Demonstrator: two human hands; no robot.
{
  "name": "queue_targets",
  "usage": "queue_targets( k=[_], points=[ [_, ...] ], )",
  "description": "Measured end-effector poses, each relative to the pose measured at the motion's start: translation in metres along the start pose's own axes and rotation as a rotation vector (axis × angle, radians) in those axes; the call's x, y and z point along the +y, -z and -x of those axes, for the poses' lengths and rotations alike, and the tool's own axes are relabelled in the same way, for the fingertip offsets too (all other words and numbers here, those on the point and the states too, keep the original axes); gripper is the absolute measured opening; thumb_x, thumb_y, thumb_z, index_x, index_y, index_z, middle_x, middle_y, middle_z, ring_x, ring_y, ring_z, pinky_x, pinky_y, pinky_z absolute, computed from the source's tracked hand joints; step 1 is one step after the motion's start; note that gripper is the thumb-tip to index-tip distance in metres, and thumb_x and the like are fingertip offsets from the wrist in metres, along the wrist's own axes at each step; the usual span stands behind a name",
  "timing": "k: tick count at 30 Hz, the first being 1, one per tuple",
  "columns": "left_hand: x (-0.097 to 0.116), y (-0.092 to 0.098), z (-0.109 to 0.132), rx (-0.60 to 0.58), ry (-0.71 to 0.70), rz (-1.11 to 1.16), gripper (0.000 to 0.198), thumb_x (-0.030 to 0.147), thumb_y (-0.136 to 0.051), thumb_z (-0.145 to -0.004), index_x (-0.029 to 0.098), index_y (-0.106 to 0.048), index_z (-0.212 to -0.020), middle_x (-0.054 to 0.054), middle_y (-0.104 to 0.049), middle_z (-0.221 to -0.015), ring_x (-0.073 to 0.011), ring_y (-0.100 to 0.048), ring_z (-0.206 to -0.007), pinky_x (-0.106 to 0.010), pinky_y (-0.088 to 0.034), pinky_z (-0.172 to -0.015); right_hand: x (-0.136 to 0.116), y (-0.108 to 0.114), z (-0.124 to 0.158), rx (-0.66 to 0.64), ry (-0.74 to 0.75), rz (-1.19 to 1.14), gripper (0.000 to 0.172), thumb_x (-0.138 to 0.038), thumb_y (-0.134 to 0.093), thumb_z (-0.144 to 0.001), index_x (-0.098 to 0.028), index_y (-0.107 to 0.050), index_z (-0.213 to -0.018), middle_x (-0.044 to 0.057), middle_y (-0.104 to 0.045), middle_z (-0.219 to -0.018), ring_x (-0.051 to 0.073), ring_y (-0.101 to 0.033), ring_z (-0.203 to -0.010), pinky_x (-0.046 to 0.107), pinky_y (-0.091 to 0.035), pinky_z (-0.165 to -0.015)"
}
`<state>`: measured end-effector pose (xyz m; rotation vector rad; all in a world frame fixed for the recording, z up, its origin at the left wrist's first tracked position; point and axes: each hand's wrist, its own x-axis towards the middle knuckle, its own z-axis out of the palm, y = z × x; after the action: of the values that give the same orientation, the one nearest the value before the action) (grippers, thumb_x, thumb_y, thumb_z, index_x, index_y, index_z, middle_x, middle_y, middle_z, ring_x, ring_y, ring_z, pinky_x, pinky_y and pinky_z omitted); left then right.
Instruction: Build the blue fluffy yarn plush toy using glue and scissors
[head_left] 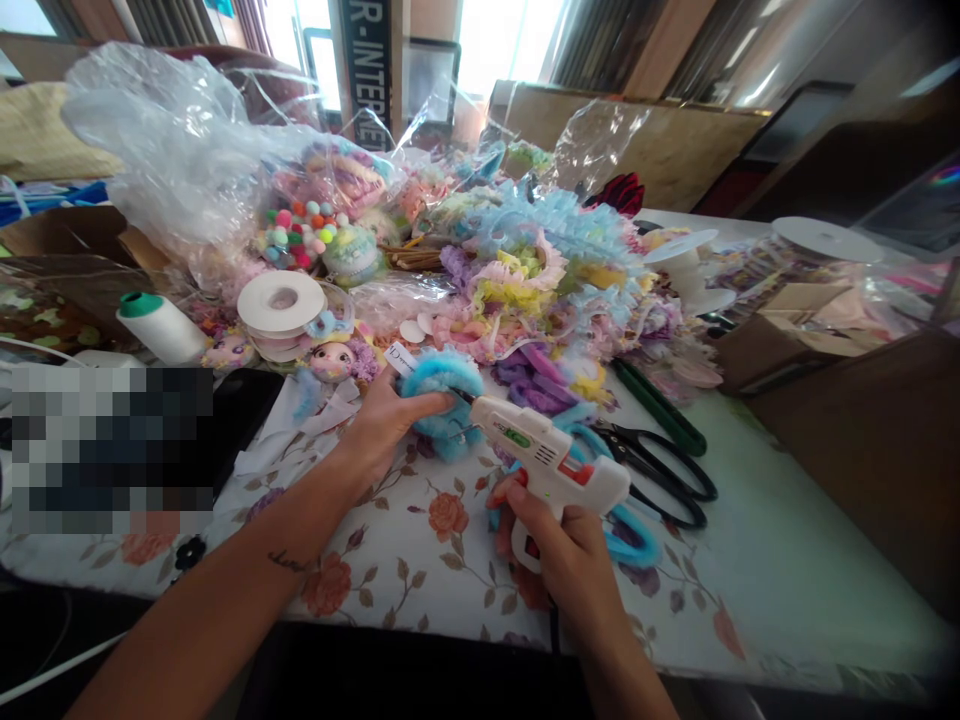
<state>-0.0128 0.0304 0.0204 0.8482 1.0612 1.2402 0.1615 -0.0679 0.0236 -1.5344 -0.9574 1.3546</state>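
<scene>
A blue fluffy piece (442, 400) is pinched in the grip of the left hand (382, 420) just above the flowered worktop (420, 560), while a white glue gun (551, 462) is clasped by the right hand (566, 550), fingers closed round its handle. The nozzle is held against the right side of the fluffy piece, so gluing is judged to be under way and unfinished. Black scissors (660, 475) lie right of the fluffy piece, a white tape roll (281, 305) up-left of it.

Blue fuzzy pom-pom (442, 400): round, fluffy, raised above floral table | White glue gun (551, 460): nozzle tip touching pom-pom, pointing left
</scene>
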Motion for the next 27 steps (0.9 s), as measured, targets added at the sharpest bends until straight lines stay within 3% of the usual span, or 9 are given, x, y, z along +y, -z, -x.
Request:
queue_targets(
  k=[27],
  points=[
    [-0.001, 0.0012, -0.0004, 0.0, -0.001, -0.023, 0.043, 0.027, -0.093, -0.059, 0.02, -0.071, -0.095, -0.005, -0.076, -0.088, -0.0233, -0.071, -0.08, -0.034, -0.056, -0.067, 0.0004, 0.0004, -0.0002, -0.014, -0.01, -0.015, 0.033, -0.051, -0.064, -0.085, -0.018, -0.066, -0.08, -0.003, -0.058, -0.051, 0.006, -0.039, -0.026, 0.018, -0.024, -0.029]
  ],
)
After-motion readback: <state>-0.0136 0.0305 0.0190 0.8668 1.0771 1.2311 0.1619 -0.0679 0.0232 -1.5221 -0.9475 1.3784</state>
